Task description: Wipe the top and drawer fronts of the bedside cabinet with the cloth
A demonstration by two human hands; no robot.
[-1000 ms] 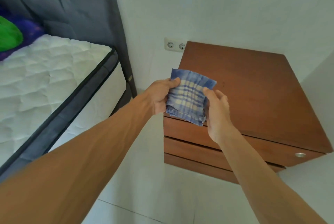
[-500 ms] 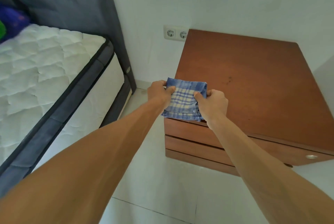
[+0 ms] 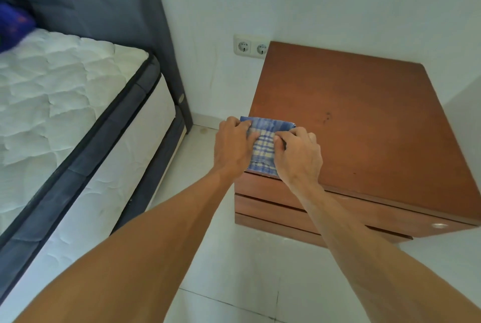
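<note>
A brown wooden bedside cabinet (image 3: 364, 124) stands against the white wall, its drawer fronts (image 3: 263, 193) facing me below the top. A folded blue and cream checked cloth (image 3: 264, 145) lies flat on the near left corner of the top. My left hand (image 3: 231, 148) grips the cloth's left side, and my right hand (image 3: 299, 156) grips its right side. Both hands press it down, knuckles up. A small dark mark (image 3: 326, 117) shows on the top beyond the cloth.
A bed with a white quilted mattress (image 3: 65, 114) and grey headboard (image 3: 109, 2) stands at the left. A double wall socket (image 3: 251, 46) sits beside the cabinet's far left corner. A round metal drawer knob (image 3: 439, 225) shows low at the right. White tiled floor (image 3: 234, 283) lies between bed and cabinet.
The cloth was held up in the air between both hands; it has come down onto the cabinet's near left corner, and both hands have closed in over it.
</note>
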